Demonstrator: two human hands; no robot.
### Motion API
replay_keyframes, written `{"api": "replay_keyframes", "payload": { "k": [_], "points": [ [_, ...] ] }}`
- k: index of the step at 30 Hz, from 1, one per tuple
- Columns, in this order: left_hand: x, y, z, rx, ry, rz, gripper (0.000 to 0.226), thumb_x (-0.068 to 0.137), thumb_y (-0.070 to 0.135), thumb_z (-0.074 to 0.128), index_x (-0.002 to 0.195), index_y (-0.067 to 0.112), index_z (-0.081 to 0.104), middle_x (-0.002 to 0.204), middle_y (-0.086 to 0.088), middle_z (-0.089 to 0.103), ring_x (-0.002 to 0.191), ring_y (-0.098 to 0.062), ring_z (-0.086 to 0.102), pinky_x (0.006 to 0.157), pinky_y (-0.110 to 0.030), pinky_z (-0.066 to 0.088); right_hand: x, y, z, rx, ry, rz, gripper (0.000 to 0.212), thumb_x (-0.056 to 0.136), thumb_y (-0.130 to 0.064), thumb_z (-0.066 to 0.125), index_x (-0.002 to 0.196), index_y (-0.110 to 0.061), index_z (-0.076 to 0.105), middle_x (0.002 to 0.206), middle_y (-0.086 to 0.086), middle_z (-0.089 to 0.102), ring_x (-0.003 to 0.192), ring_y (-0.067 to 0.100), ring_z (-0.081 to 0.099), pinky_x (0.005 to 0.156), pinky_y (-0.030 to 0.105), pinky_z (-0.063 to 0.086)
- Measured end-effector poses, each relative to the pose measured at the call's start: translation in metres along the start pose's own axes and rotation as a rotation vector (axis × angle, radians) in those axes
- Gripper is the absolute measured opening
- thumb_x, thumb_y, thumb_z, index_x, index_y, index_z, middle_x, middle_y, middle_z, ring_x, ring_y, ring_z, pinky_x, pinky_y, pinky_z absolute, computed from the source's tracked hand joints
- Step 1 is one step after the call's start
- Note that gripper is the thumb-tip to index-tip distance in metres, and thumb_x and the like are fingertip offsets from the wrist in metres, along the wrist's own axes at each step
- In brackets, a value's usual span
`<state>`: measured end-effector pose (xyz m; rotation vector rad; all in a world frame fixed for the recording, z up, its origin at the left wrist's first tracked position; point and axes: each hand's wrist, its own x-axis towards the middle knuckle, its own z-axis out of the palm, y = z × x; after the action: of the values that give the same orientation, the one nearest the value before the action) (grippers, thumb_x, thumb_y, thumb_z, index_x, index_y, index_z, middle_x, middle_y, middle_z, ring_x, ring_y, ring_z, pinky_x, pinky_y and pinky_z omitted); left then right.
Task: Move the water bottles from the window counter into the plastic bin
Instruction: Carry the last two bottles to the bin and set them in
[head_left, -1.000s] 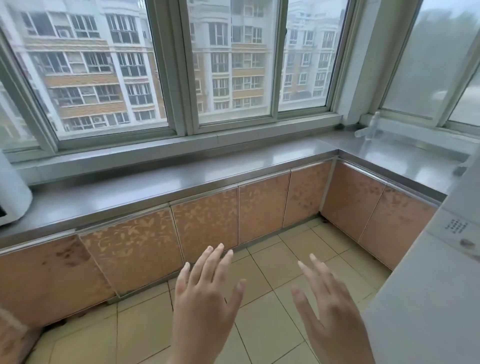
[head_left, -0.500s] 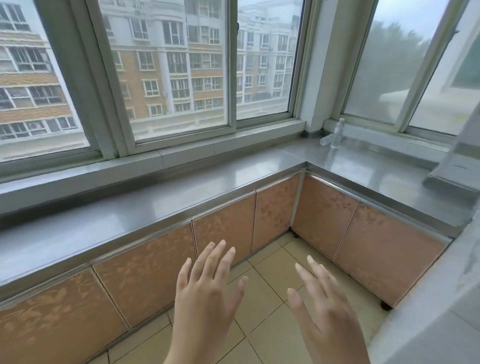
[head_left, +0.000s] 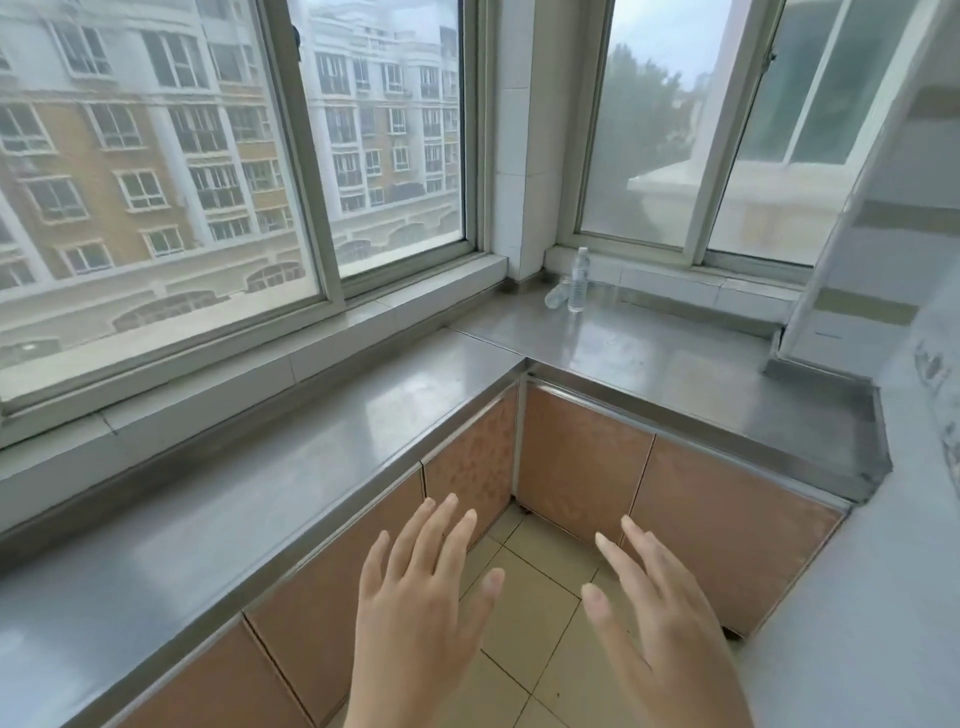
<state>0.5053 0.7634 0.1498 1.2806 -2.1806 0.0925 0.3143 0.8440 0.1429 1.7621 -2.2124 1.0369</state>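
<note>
Two clear water bottles sit in the far corner of the steel window counter (head_left: 649, 358). One bottle (head_left: 577, 283) stands upright; a second bottle (head_left: 556, 297) lies on its side just left of it, touching or nearly so. My left hand (head_left: 421, 613) and my right hand (head_left: 660, 623) hover low in the view over the floor, palms down, fingers spread, holding nothing. Both hands are well short of the bottles. No plastic bin shows in this view.
The L-shaped counter runs along the windows, with orange cabinet doors (head_left: 576, 467) below and beige floor tiles (head_left: 530, 582) between. A white appliance or wall surface (head_left: 883, 597) stands close on the right. A tiled pillar (head_left: 524, 156) divides the windows.
The view has swung right and come closer to the counter corner, so the bottles look larger and more central. Both hands stay spread and empty in the same pose.
</note>
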Motion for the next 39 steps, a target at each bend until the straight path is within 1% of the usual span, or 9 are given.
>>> {"api": "replay_keyframes", "payload": {
  "k": [5,10,17,22,25,28,31,34,39],
  "points": [
    [0.084,-0.008,0.06,0.011,-0.05,-0.002,0.052,0.09,0.053,0.042,0.127,0.025,0.064,0.14,0.006,0.057,0.135,-0.01,0.037,0.109,-0.039,0.026,0.081,0.041,0.042,0.006,-0.02,0.043,0.069,0.088,-0.069,0.015,0.132,-0.032,0.052,0.146,-0.009,0.041,0.133,0.006,0.026,0.103,0.052,0.038],
    [0.174,-0.011,0.123,0.009,-0.078,-0.024,0.052,0.089,0.054,0.043,0.125,0.025,0.066,0.138,0.007,0.059,0.134,-0.01,0.038,0.108,-0.038,0.027,0.172,0.087,0.083,-0.031,-0.067,0.041,0.066,0.09,-0.067,0.016,0.129,-0.031,0.056,0.142,-0.005,0.047,0.129,0.009,0.031,0.097,0.052,0.044],
    [0.284,-0.013,0.187,0.012,-0.081,-0.049,0.052,0.088,0.054,0.041,0.122,0.025,0.068,0.137,0.006,0.06,0.133,-0.01,0.038,0.106,-0.04,0.029,0.292,0.135,0.119,-0.053,-0.086,0.024,0.067,0.089,-0.068,0.013,0.131,-0.033,0.052,0.145,-0.007,0.044,0.131,0.007,0.029,0.102,0.05,0.04],
    [0.353,-0.031,0.241,0.021,-0.104,-0.037,0.059,0.096,0.059,0.025,0.121,0.026,0.068,0.136,0.006,0.061,0.133,-0.012,0.039,0.106,-0.041,0.029,0.364,0.165,0.156,-0.084,-0.099,0.049,0.067,0.09,-0.066,0.015,0.13,-0.031,0.055,0.142,-0.004,0.048,0.128,0.008,0.029,0.1,0.048,0.04],
    [0.399,-0.042,0.28,-0.001,-0.105,-0.02,0.052,0.09,0.056,0.039,0.118,0.025,0.07,0.135,0.006,0.062,0.132,-0.011,0.04,0.106,-0.041,0.029,0.407,0.183,0.18,-0.106,-0.079,0.076,0.067,0.091,-0.066,0.016,0.126,-0.028,0.059,0.137,-0.001,0.054,0.124,0.011,0.035,0.096,0.048,0.042],
    [0.447,-0.052,0.318,-0.021,-0.115,0.008,0.05,0.086,0.054,0.043,0.115,0.024,0.071,0.132,0.005,0.064,0.129,-0.012,0.042,0.104,-0.04,0.03,0.45,0.202,0.207,-0.119,-0.08,0.124,0.071,0.089,-0.068,0.014,0.126,-0.028,0.059,0.139,-0.002,0.051,0.127,0.013,0.034,0.1,0.048,0.041],
    [0.496,-0.064,0.35,-0.052,-0.136,0.032,0.05,0.085,0.054,0.043,0.116,0.026,0.071,0.131,0.006,0.064,0.129,-0.012,0.042,0.104,-0.04,0.03,0.495,0.214,0.228,-0.178,-0.073,0.128,0.068,0.091,-0.066,0.016,0.122,-0.027,0.061,0.135,0.001,0.055,0.123,0.018,0.041,0.091,0.054,0.048],
    [0.544,-0.073,0.376,-0.055,-0.15,0.07,0.05,0.086,0.055,0.041,0.115,0.026,0.071,0.132,0.006,0.065,0.129,-0.013,0.046,0.104,-0.039,0.03,0.538,0.224,0.244,-0.216,-0.079,0.146,0.065,0.093,-0.063,0.017,0.12,-0.026,0.062,0.131,0.003,0.059,0.119,0.017,0.039,0.084,0.056,0.051],
    [0.617,-0.077,0.416,-0.101,-0.191,0.102,0.049,0.088,0.053,0.041,0.116,0.024,0.07,0.133,0.006,0.063,0.127,-0.016,0.054,0.104,-0.039,0.031,0.599,0.253,0.275,-0.185,-0.086,0.217,0.069,0.09,-0.067,0.015,0.126,-0.028,0.059,0.14,-0.001,0.051,0.126,0.012,0.032,0.097,0.052,0.044]
  ]
}}
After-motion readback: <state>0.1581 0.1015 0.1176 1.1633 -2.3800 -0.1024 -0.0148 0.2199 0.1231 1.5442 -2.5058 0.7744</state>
